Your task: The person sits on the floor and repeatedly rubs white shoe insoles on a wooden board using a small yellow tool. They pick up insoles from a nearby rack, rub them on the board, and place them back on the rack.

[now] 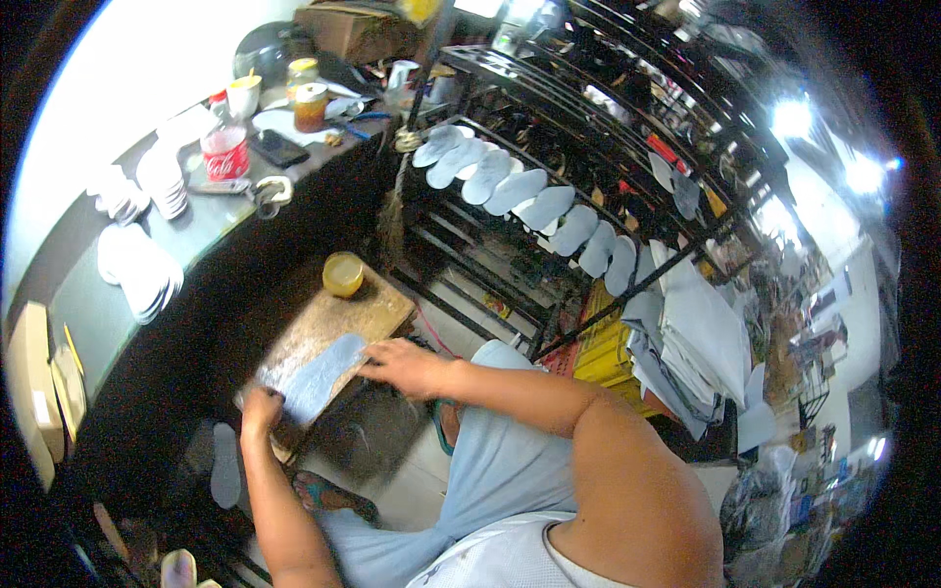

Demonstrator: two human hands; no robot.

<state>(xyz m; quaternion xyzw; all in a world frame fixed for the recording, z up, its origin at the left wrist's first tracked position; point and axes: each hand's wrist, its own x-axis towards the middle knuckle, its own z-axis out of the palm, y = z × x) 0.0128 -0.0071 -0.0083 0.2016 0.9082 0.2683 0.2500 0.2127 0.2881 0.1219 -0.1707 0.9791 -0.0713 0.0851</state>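
Left hand (261, 407) grips grey insole (321, 374) end; right hand (407, 365) fingers flat atop it; yellow jar (343, 273) beyond fingertips could tip if board (377, 312) jolts

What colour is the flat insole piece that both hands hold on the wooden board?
The flat sole-shaped insole piece is pale grey-blue, seen best in the head view.

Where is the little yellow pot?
In the head view, the yellow pot sits left of centre on the far corner of the wooden board, beyond the grey insole under both hands.
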